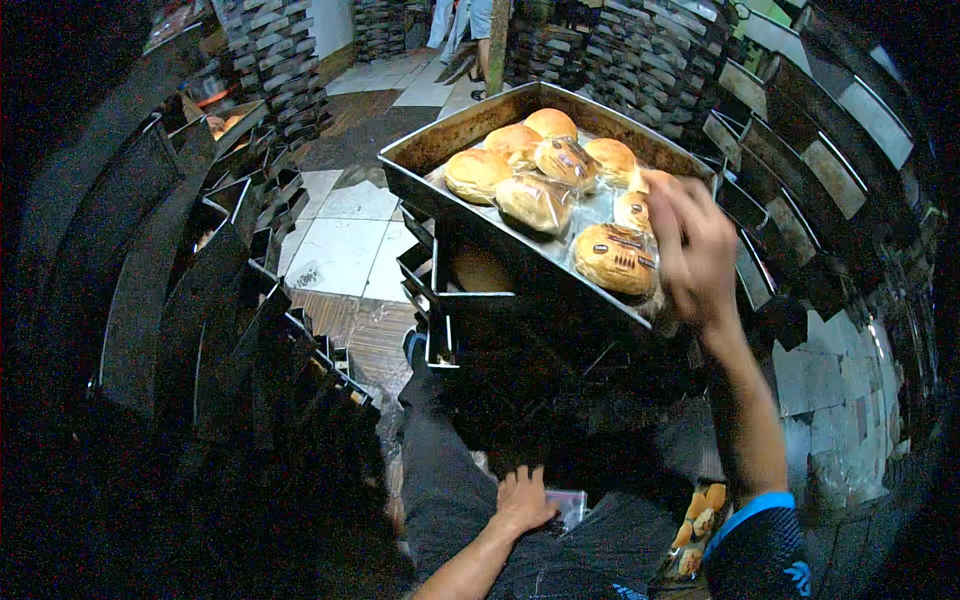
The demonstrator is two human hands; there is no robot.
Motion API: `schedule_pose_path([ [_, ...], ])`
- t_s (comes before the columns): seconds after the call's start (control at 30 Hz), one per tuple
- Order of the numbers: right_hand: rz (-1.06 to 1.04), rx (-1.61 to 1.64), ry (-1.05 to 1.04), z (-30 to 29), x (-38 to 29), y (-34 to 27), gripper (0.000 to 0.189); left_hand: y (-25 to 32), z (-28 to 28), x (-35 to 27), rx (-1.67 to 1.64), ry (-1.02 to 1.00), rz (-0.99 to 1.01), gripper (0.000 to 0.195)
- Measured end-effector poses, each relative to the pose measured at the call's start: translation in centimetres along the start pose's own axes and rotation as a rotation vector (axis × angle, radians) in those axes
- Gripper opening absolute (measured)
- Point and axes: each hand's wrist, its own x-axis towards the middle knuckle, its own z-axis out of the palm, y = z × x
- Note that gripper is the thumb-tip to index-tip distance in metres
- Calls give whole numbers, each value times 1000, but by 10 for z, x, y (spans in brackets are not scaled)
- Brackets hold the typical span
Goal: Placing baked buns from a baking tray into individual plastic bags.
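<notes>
A deep metal baking tray (480, 214) stands before me, tilted in the view. Golden round buns (476, 175) lie in it, some inside clear plastic wrappers with printing. Over the tray's right end, my right hand (694, 247) is motion-blurred. Its fingers bend down beside a wrapped bun (631, 210), and the blur hides whether they grip anything. Closest to me in the tray's front corner is another wrapped bun (615, 259). Down at my lap, my left hand (525, 499) lies with fingers spread, its thumb side touching clear plastic bags (568, 506).
Stacked metal trays (442, 281) stand under the bun tray, and more trays (836, 169) rise at the right. Dark stacked trays (225, 217) line the left. More buns (697, 525) lie by my right leg. Beyond a post (497, 49), a person's legs (480, 30) show.
</notes>
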Motion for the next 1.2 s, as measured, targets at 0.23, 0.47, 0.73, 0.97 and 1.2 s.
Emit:
schedule_pose_path([
  [0.23,200,472,-816,-13,-265,-67,17,-12,-21,-15,-211,-138,331,24],
  [0.47,885,630,-834,-45,-343,-76,25,12,-15,-16,-135,-75,-5,31],
  [0.73,689,391,-96,-79,-278,-48,8,5,-52,2,-688,110,279,33],
  [0.97,315,411,-161,-73,-203,-67,21,24,-94,35,-1573,596,-181,13],
  [1.2,135,-175,-422,10,19,153,39,-52,-71,45,-1972,710,-96,11],
])
